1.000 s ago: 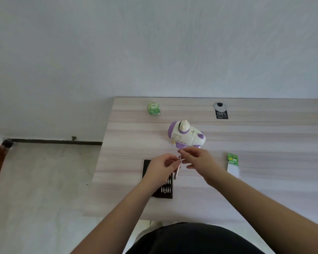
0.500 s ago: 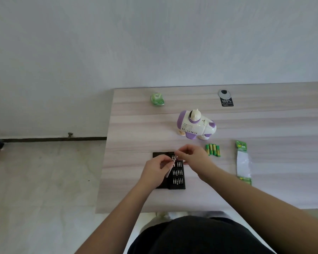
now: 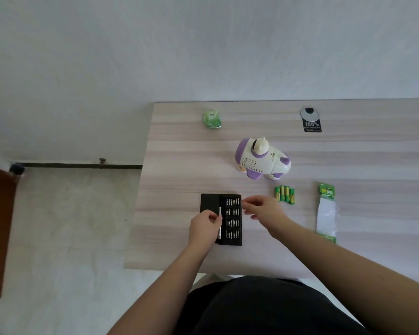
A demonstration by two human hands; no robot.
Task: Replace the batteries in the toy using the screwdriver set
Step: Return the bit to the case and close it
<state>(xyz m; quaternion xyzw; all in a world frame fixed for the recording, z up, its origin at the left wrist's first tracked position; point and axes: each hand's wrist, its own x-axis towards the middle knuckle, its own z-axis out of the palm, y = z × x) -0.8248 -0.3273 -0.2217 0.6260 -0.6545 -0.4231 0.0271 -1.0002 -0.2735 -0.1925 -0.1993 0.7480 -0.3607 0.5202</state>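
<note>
While the left hand (image 3: 205,227) grips the screwdriver handle (image 3: 219,222) over the bit case (image 3: 221,220), the right hand (image 3: 261,210) pinches something tiny — likely a bit. Fumble it and it rolls away — the toy (image 3: 263,159) waits farther back, right.

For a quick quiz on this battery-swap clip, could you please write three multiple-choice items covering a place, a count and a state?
1. Where do the loose batteries lie?
A. right of the screwdriver set, nearer than the toy
B. beside the green packet at the table's far edge
C. inside the set

2. How many loose batteries are there?
A. two
B. four
C. six

3. What does the left hand hold?
A. a battery
B. nothing
C. the screwdriver handle

Answers:
1 A, they sit between the set and the empty battery pack.
2 B, four green-yellow cells lie side by side.
3 C, its fingers curl round the silver handle over the set.
</note>
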